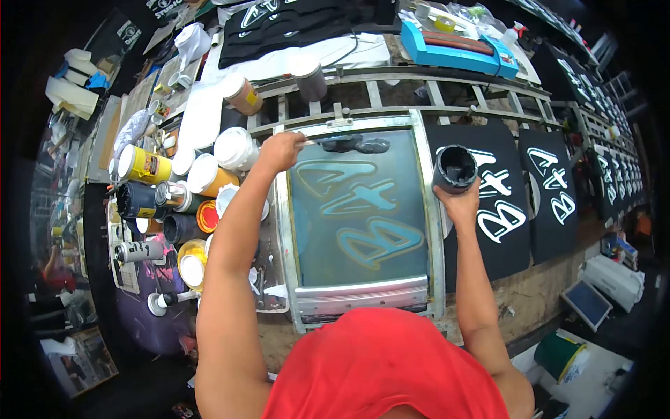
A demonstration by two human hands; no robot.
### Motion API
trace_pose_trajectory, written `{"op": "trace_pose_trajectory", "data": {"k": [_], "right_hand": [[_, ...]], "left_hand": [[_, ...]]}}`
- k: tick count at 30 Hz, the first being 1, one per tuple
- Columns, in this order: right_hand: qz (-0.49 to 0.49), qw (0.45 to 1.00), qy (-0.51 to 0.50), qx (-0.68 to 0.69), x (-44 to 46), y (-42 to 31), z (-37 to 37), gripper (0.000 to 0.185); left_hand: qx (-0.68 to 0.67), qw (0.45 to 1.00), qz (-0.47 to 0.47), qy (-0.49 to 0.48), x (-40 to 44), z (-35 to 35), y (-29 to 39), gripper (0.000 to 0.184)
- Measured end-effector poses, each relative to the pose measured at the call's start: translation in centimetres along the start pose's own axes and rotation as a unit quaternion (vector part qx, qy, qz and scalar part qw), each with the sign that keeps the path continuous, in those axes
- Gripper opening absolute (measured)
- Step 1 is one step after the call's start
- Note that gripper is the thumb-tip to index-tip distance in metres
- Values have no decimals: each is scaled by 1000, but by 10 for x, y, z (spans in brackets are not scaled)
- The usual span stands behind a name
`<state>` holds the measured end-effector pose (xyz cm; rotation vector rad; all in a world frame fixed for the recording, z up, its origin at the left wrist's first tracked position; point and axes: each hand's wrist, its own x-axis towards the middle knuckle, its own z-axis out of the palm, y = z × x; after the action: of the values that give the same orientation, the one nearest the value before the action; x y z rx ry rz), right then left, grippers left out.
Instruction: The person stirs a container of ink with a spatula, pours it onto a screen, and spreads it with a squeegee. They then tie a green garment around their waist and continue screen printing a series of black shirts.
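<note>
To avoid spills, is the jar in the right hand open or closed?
Open: the jar has no lid on; its dark inside shows.

Top point(384, 363): red cloth, plain where visible, lightly creased, rounded neckline at picture's lower edge.
Arms point(232, 279): bare along visible length.
Left hand point(280, 151): bare.
Right hand point(460, 200): bare.

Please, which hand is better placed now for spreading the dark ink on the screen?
Probably the left hand: it holds a thin tool pointing toward the dark ink on the screen, while the right hand is occupied with the jar.
</note>
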<state>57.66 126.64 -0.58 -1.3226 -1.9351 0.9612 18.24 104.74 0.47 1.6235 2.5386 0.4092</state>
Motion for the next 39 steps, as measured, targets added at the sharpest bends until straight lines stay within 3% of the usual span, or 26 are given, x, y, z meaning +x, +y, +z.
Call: {"op": "trace_pose_trajectory", "data": {"k": [3, 11, 15, 17, 21, 24, 28, 31, 33, 35, 36, 37, 39], "right_hand": [[28, 999, -26, 17, -1, 3, 2, 79], [-17, 996, -74, 42, 3, 4, 30, 81], [-124, 987, -85, 54, 3, -8, 46, 84], [-150, 985, -75, 24, 3, -14, 55, 86], [-224, 973, -60, -19, -1, -24, 68, 96], [-303, 952, -47, -8, -5, -61, 64, 98], [-408, 913, 24, -4, 5, -95, 55, 97], [-473, 876, 94, -5, 20, -113, 44, 96], [-490, 867, 90, -4, 25, -124, 33, 90], [-523, 844, 118, -10, 29, -130, 28, 91], [-529, 839, 126, -17, 32, -130, 27, 90], [-532, 837, 126, -19, 31, -131, 25, 90], [-527, 838, 140, -10, 29, -133, 21, 90]], "left_hand": [[9, 1000, -10, 3, -18, -5, -20, 22], [41, 998, -52, 12, -59, -59, -35, 20], [-105, 984, -141, -18, -65, -134, -13, 26], [-144, 986, -77, -26, -66, -168, -2, 28], [-149, 986, -51, -60, -59, -223, 78, 28], [6, 993, 110, -30, -55, -223, 138, 20], [194, 932, 291, 95, -64, -195, 195, 28], [257, 936, 235, 58, -70, -178, 215, 27], [216, 951, 216, 52, -65, -179, 213, 22], [88, 983, 163, -19, -57, -186, 207, 15], [3, 989, 144, -28, -51, -184, 201, 20], [1, 989, 144, -25, -48, -180, 195, 20], [-224, 970, 80, -51, -44, -171, 185, 25]]}}
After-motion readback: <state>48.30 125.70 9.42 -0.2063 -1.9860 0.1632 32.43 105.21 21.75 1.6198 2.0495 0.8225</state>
